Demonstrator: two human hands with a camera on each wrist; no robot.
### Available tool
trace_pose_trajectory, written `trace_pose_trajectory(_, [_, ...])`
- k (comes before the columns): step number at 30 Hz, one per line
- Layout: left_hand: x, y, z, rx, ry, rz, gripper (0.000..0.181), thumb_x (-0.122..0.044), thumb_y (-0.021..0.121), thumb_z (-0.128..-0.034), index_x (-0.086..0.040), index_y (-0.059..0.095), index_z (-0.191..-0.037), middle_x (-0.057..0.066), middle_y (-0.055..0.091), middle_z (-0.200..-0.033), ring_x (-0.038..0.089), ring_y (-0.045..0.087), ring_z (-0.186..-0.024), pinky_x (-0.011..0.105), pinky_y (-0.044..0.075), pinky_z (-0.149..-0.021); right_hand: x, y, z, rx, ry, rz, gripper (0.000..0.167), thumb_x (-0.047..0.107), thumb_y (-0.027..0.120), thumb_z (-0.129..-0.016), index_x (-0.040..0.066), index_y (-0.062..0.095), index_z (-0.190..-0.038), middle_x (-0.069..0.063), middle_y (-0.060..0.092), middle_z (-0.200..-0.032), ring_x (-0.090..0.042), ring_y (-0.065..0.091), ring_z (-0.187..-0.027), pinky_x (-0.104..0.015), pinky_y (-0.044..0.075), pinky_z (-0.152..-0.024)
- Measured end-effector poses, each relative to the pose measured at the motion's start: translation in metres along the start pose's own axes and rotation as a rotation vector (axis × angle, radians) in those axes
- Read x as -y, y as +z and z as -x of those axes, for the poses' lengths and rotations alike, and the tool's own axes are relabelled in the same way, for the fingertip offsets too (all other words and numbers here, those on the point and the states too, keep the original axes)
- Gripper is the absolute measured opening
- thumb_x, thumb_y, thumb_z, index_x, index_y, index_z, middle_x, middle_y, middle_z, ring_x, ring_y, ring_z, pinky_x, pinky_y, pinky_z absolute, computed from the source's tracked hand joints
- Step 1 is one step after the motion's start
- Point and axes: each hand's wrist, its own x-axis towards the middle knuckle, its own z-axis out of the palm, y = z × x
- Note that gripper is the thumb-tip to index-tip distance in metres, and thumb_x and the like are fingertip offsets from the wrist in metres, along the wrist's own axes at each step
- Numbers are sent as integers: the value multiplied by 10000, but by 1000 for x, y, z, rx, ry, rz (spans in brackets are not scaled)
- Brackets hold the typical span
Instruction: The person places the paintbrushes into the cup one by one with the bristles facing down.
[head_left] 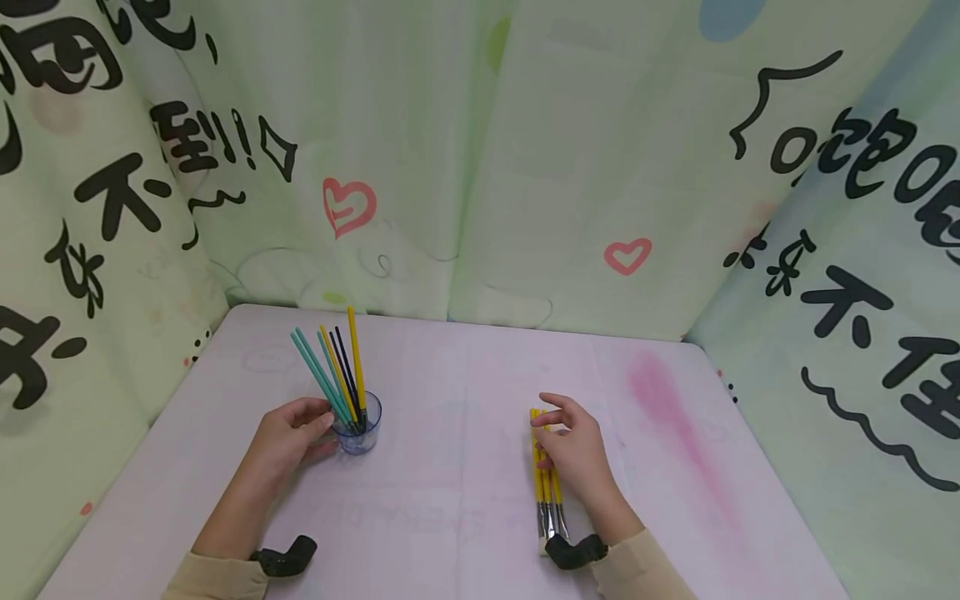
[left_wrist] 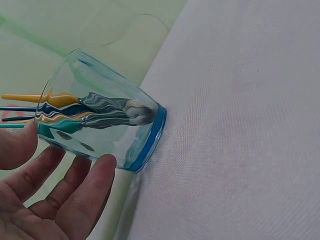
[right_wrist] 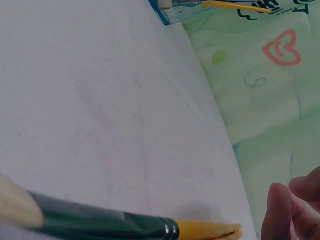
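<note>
My left hand holds a clear bluish cup by its near left side, thumb near the rim and fingers against the wall in the left wrist view. Inside the cup stand several paintbrushes, bristles down, with teal, yellow and dark handles leaning out of the top. On the right, my right hand hovers over a row of yellow-handled paintbrushes that lie side by side, bristles toward me. Thumb and fingertips are bent close together in the right wrist view, with no brush seen between them.
Both arms reach over a table with a pale pinkish-white cover. A pink stain marks its right side. Light green curtains with black writing and red hearts hang around the back and sides.
</note>
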Motion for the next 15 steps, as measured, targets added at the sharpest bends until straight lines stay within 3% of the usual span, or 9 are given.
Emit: trace_pose_trajectory(15, [2, -1, 1, 6, 4, 7, 405, -107, 624, -1086, 87, 564, -1437, 184, 645, -1273, 121, 685, -1024, 334, 689, -912, -14, -25, 0, -27, 92, 147, 588, 50, 723, -963, 135, 565, -1523, -151, 708, -1115, -224, 671, -772, -329, 677, -605])
